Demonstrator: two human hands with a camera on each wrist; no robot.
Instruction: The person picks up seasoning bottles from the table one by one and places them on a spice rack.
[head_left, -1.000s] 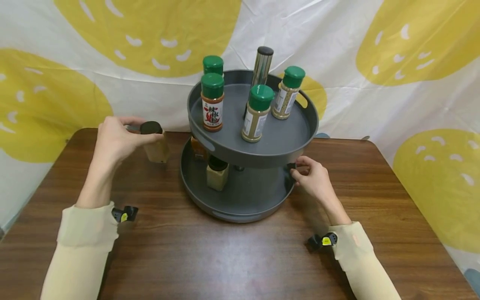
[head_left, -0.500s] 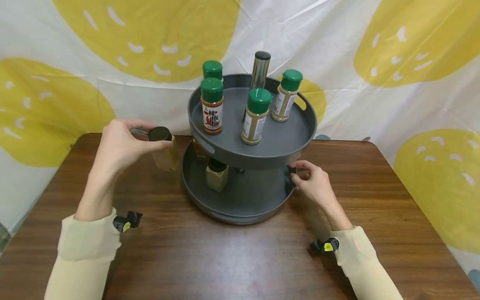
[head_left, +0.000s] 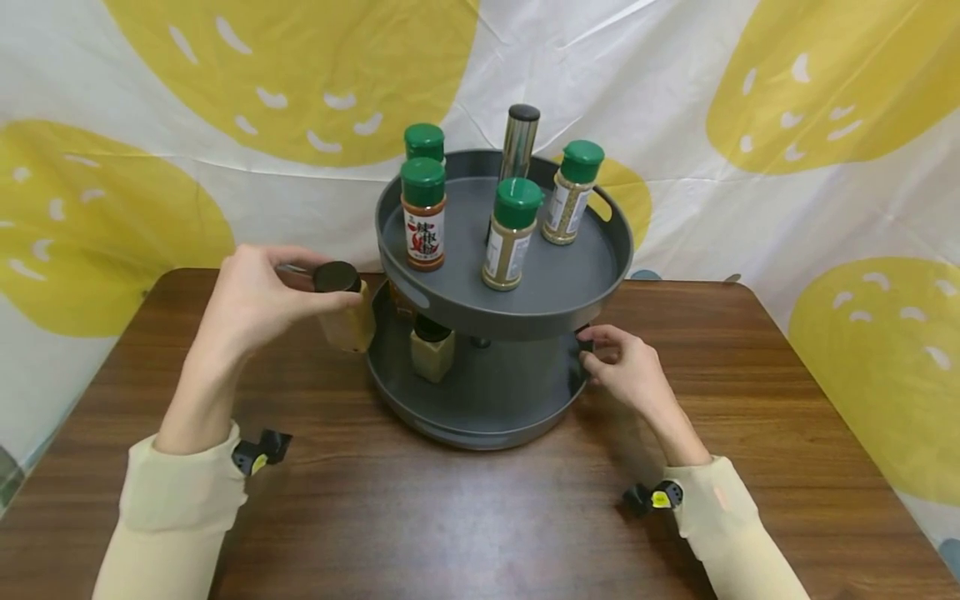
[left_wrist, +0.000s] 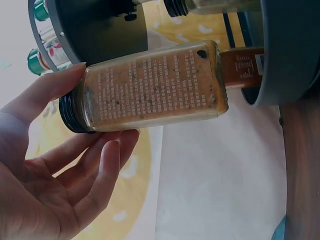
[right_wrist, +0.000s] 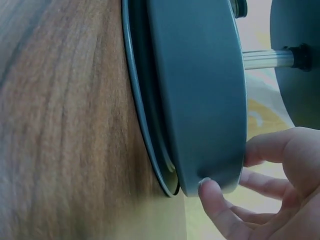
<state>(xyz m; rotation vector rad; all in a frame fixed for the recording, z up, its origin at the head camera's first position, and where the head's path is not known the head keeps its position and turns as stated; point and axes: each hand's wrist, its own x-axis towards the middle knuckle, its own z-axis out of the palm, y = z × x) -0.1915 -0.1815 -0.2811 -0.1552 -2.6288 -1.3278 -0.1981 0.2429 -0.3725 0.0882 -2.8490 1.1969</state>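
Observation:
My left hand [head_left: 258, 304] holds a square glass spice jar [left_wrist: 155, 87] by its black lid, thumb and fingers on opposite sides. Orange-brown powder and rows of white print show through the glass. The jar is upright in the head view, overlapping the left rim of a grey two-tier turntable rack [head_left: 480, 437]. At the rack's right side, my right hand [head_left: 628, 367] pinches the lower tray's wall [right_wrist: 200, 100], thumb outside and fingers over the rim. Another black-lidded jar [head_left: 432, 354] stands on the lower tray, with an orange-brown container [left_wrist: 243, 67] behind it, partly hidden.
Several green-capped spice bottles [head_left: 423, 217] stand on the upper tray [head_left: 465, 196] around a metal post [head_left: 519, 142]. The rack stands on a brown wooden table [head_left: 300, 500]. Behind it hangs a white cloth [head_left: 675, 100] with large yellow shapes.
My left hand has carried the spice jar to the right, up to the lower tray's left rim. My right hand keeps its hold on the tray's edge. The head view has shifted slightly.

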